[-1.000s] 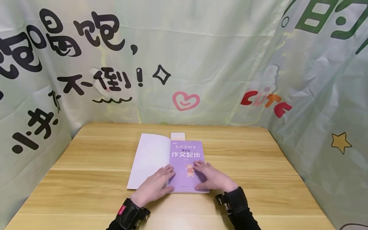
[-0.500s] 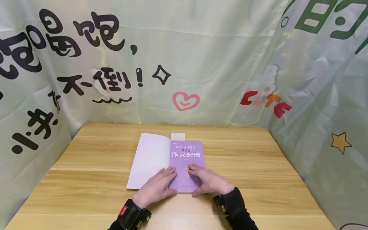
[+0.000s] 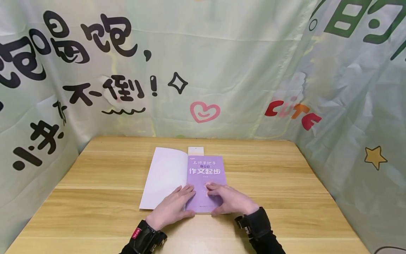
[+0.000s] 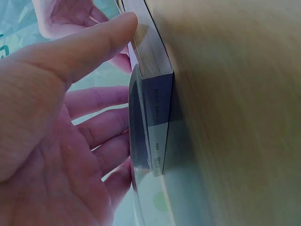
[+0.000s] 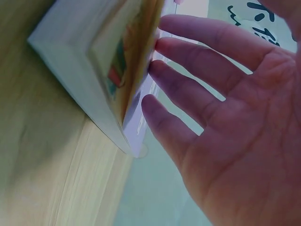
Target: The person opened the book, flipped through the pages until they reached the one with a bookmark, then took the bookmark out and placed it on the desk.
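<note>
Cover flap: the book's [image 3: 203, 183] white inside cover [image 3: 163, 178] lies opened flat to the left, toward the left half of the surface [image 3: 95, 197], its far corner pointing at the back edge.
Left hand: the left hand [image 3: 172, 206] lies flat with straight fingers along the spine fold, fingertips on the seam between white cover and purple page, thumb at the near edge of the book. The left wrist view shows the thumb [image 4: 94, 42] against the page block and the fingers spread, gripping nothing.
Book: it sits midway between the left and right edges of the surface, nearer the back edge than the front; its purple title page faces up.
Slip: a pale paper slip [image 3: 196, 151] juts out beyond the book's far edge, toward the back edge of the surface.
Right hand: the right hand [image 3: 229, 199] rests palm down on the lower part of the purple page, fingers extended and loosely spread, holding nothing. The right wrist view shows fingertips [image 5: 162, 70] touching the top sheet at the page block's edge.
Step in hand: judged to be pressing the opened book flat at the fold.
Next move: judged to need one sheet separated at the near right corner while the left hand pins the fold.
Containers: none in view.
</note>
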The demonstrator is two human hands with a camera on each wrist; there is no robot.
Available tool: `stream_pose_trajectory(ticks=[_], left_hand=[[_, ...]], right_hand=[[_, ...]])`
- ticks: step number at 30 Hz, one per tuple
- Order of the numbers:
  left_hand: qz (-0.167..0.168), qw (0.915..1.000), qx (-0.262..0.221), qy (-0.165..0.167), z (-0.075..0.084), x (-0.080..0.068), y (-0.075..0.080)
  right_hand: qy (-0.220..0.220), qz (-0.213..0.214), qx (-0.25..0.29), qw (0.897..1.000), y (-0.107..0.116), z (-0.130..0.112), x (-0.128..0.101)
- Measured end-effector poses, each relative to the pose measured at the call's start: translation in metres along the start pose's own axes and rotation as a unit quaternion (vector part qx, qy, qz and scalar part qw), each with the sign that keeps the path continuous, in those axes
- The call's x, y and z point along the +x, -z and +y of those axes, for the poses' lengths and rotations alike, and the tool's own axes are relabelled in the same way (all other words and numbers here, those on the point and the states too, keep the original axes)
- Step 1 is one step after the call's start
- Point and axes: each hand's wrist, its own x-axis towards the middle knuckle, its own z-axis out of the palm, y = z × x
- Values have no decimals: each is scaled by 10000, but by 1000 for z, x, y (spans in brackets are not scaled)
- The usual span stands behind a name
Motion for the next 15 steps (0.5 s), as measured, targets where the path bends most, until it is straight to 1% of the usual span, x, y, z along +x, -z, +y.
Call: stream_pose_trajectory(ticks=[7,15], left_hand=[[41,10000,29,-71,0,0,1],[7,10000,13,-91,0,0,1]], right_hand=[[-20,-104,86,9999,2,2,0],[116,-104,71,9999,6,3,-2]])
